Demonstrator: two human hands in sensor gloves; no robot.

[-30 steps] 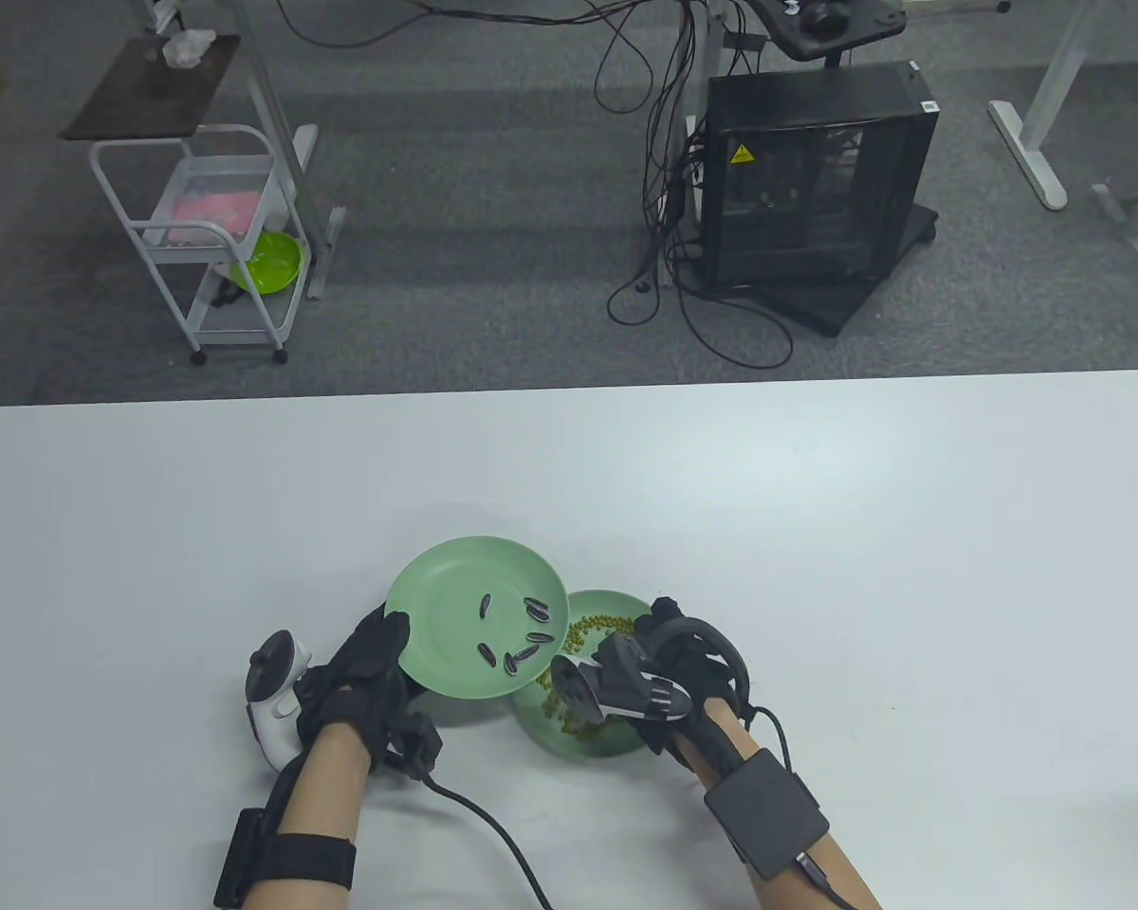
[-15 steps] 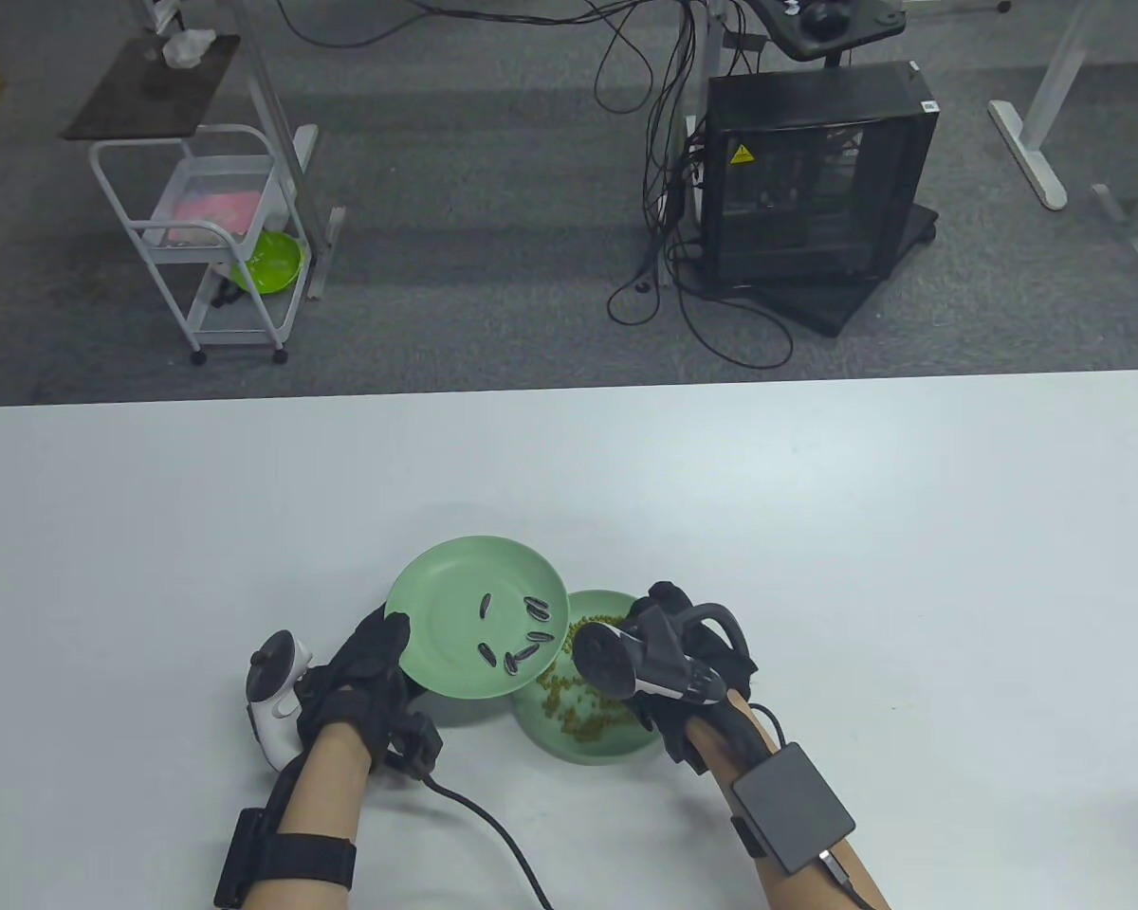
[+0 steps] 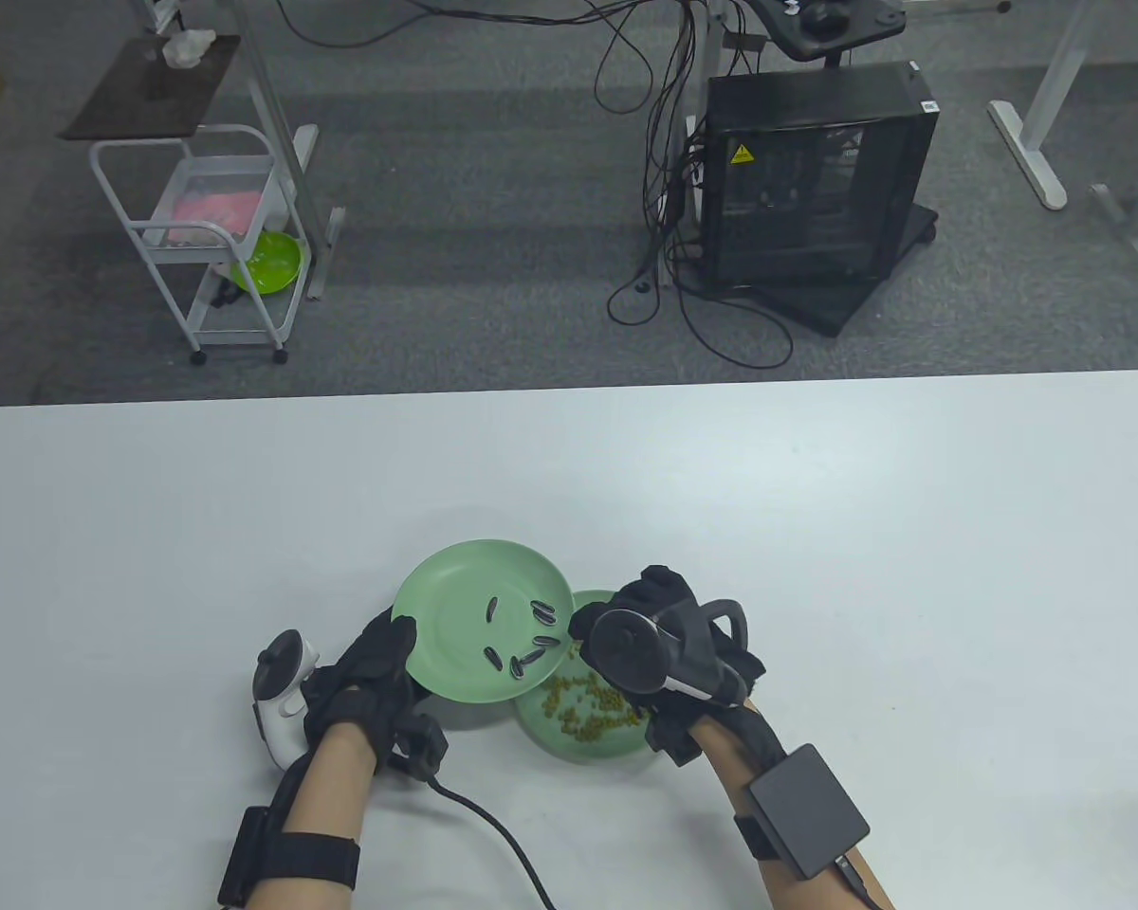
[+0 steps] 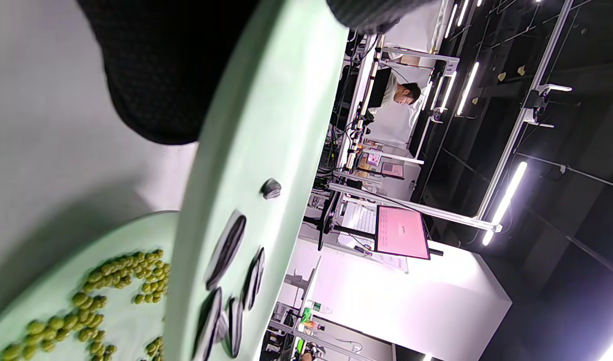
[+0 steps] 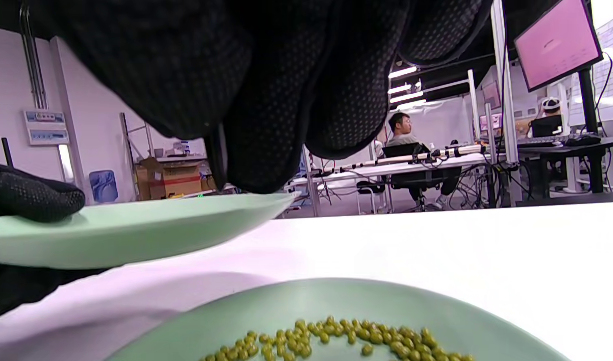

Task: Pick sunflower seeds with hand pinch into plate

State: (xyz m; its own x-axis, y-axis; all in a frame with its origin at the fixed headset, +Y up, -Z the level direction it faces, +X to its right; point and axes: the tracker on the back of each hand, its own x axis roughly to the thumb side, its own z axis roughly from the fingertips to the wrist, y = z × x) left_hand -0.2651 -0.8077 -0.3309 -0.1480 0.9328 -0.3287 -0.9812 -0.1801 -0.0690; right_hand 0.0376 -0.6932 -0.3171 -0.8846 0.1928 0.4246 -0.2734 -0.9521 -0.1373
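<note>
My left hand (image 3: 394,654) grips a light green plate (image 3: 455,588) by its near-left rim, thumb on top, and holds it tilted above the table. Several striped sunflower seeds (image 3: 522,645) lie on its right part; they also show in the left wrist view (image 4: 226,245). My right hand (image 3: 586,626) hovers at that plate's right rim, over a second green plate (image 3: 578,751) of small green beans (image 3: 588,706). In the right wrist view its fingertips (image 5: 266,125) are pressed together just above the held plate's rim (image 5: 136,225), with a thin grey sliver, apparently a seed, between them.
The bean plate rests on the white table (image 3: 816,531), partly under the held plate. A black cable (image 3: 493,825) runs from my left wrist to the near edge. Beyond the far edge are a white cart (image 3: 209,237) and a black computer case (image 3: 816,180).
My right hand has risen from the bean plate and moved up and left to the held plate's right rim. The left hand and its plate have barely shifted.
</note>
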